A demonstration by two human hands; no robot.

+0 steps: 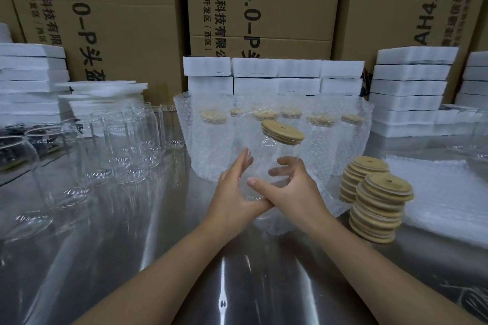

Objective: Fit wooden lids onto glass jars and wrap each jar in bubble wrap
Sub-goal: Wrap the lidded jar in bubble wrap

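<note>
A clear glass jar [266,158] with a round wooden lid [282,131] on its mouth tilts to the right above the steel table. My left hand [235,190] lies against the jar's left side with straight fingers. My right hand [287,187] curls around its lower right side, thumb across the front. A bubble wrap sheet [277,221] lies under the jar and hands. Several wrapped, lidded jars [211,140] stand behind it. Two stacks of wooden lids [380,206] sit to the right. Several bare glass jars [126,145] stand at the left.
White foam blocks [274,76] are stacked along the back, with more of them at the left [29,74] and right [412,87]. Cardboard boxes [264,2] form a wall behind. Flat bubble wrap sheets [443,192] lie at the right. The steel table [158,258] reflects light in front.
</note>
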